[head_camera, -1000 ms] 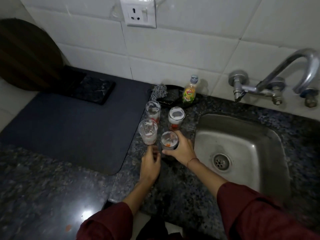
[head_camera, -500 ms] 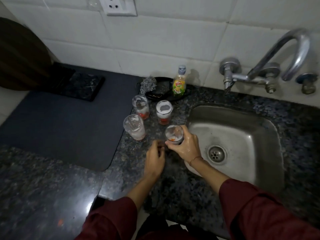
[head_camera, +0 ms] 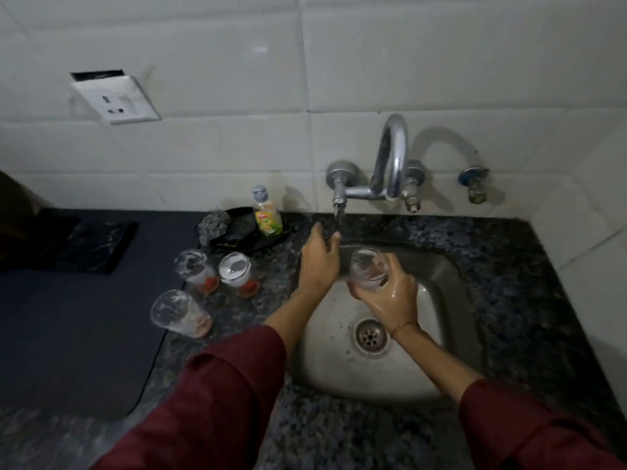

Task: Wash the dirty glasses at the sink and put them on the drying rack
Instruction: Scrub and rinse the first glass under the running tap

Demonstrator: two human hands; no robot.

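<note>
Speckled granite countertop (head_camera: 509,266) runs along the tiled wall. We log a dark mat (head_camera: 84,334) over its left part, reaching from the back edge toward the front edge.

Steel sink (head_camera: 441,334) is set into the right half of the countertop, close to the back edge, drain (head_camera: 371,335) at its centre. Wall tap (head_camera: 390,157) is mounted above the back rim, spout arched.

Left hand (head_camera: 317,262): stretched over the sink's back-left corner, fingers loosely spread just below the tap's left lever (head_camera: 339,212). It grips nothing; whether it touches the lever, we cannot tell.

Right hand (head_camera: 390,296): wet, over the basin, fingers wrapped round the base of a dirty glass (head_camera: 368,269), mouth tipped toward the camera.

Three more dirty glasses stand on bare granite between the mat's right edge and the sink's left rim, red residue in each bottom:
- front glass (head_camera: 179,313), just beside the mat's edge
- back-left glass (head_camera: 196,271)
- back-right glass (head_camera: 237,273), just beside the back-left glass

At the back edge, left of the tap: dish soap bottle (head_camera: 268,215) and steel scrubber (head_camera: 215,225), both on a black dish (head_camera: 244,239)
</note>
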